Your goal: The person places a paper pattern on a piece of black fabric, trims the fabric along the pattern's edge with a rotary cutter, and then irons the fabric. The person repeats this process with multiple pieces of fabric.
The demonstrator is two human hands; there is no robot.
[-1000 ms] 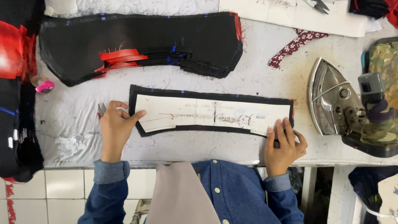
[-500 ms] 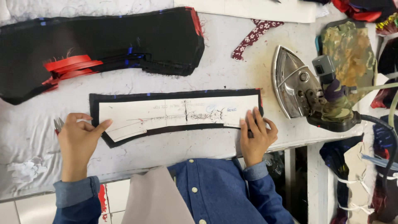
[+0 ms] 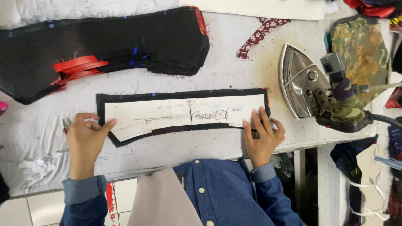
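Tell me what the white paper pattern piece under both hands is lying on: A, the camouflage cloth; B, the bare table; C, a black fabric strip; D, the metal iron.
C: the white paper pattern piece lies on a black fabric strip whose edge shows all around it, with the left hand and right hand pressing its ends.

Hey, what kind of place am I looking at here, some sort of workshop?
Most likely a tailoring or garment workshop. A paper pattern lies on a cut black fabric piece, held flat by the left hand and right hand. A stack of cut black fabric and a heavy steam iron sit on the padded table.
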